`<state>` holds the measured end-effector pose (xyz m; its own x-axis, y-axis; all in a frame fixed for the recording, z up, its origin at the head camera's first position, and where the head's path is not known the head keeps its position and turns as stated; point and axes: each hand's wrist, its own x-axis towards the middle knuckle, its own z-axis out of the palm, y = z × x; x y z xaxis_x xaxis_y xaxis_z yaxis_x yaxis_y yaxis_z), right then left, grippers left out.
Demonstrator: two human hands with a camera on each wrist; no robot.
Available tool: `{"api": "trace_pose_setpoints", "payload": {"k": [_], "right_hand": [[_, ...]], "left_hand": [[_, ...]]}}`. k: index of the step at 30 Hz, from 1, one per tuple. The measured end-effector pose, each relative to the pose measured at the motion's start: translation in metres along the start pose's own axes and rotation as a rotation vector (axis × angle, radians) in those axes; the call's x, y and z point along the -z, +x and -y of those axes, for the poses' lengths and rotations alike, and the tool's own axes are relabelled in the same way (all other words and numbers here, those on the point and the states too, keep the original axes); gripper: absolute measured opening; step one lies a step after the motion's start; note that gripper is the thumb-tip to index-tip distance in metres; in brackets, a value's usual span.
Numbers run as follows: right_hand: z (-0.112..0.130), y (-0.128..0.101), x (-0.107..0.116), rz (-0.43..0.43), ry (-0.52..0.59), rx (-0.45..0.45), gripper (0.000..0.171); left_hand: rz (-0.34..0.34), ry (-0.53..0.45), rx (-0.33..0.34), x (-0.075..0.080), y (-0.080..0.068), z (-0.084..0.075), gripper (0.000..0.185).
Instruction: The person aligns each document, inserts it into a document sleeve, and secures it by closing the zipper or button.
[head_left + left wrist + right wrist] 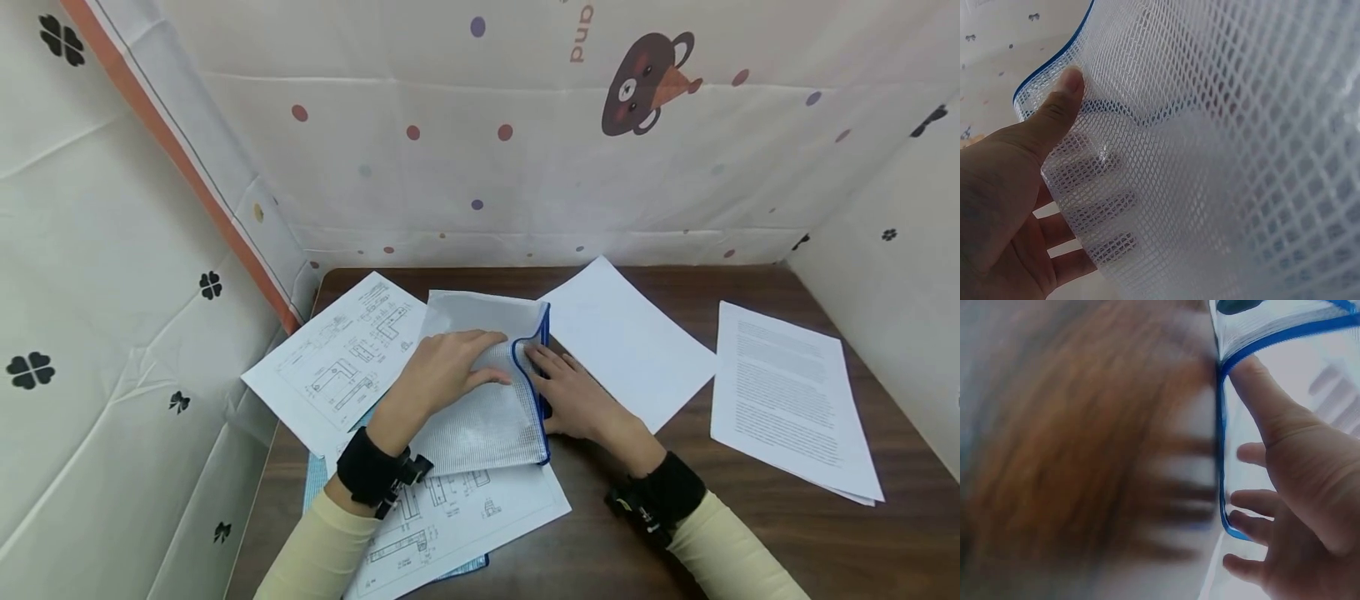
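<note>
A white mesh pouch (487, 408) with a blue zip rim lies on drawing sheets at the middle of the table. My left hand (480, 358) lifts its top layer. In the left wrist view the thumb (1060, 103) lies on the mesh pouch (1222, 156) and the fingers show through from the other side. My right hand (543, 367) is at the pouch's open right edge. In the blurred right wrist view its thumb (1260, 394) presses on the blue rim (1220, 450) and a fingertip hooks that rim lower down.
Technical drawings (337, 358) lie at the left, and another drawing sheet (457, 517) lies under the pouch over a blue folder (315, 479). A blank sheet (626, 342) and a printed text stack (787, 400) lie at the right. Patterned cloth walls (112, 292) close in the brown table (675, 517).
</note>
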<state>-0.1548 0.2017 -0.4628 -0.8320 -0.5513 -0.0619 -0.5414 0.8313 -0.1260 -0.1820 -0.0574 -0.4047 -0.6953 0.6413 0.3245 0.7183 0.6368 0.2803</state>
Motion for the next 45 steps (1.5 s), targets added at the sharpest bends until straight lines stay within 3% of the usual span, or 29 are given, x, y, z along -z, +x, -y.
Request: {"api": "trace_pose_setpoints", "payload": {"k": [6,14,31,45], "right_hand": [[0.007,-0.005,0.012,-0.122,-0.076,0.032,0.109],[-0.002,-0.013,0.03,-0.263,-0.112,-0.025,0.112],[-0.039,-0.027,0.043,-0.283,-0.104,-0.148,0.114],[-0.064,-0.037,0.05,-0.32,-0.113,-0.193,0.112]], "left_hand": [[0.0,0.005,0.015,0.0,-0.001,0.0,0.062],[-0.01,0.01,0.045,0.001,-0.001,0.005,0.062],[-0.043,0.0,0.041,0.002,-0.002,0.008,0.061],[-0.021,-0.006,0.061,0.006,0.0,0.007,0.062]]}}
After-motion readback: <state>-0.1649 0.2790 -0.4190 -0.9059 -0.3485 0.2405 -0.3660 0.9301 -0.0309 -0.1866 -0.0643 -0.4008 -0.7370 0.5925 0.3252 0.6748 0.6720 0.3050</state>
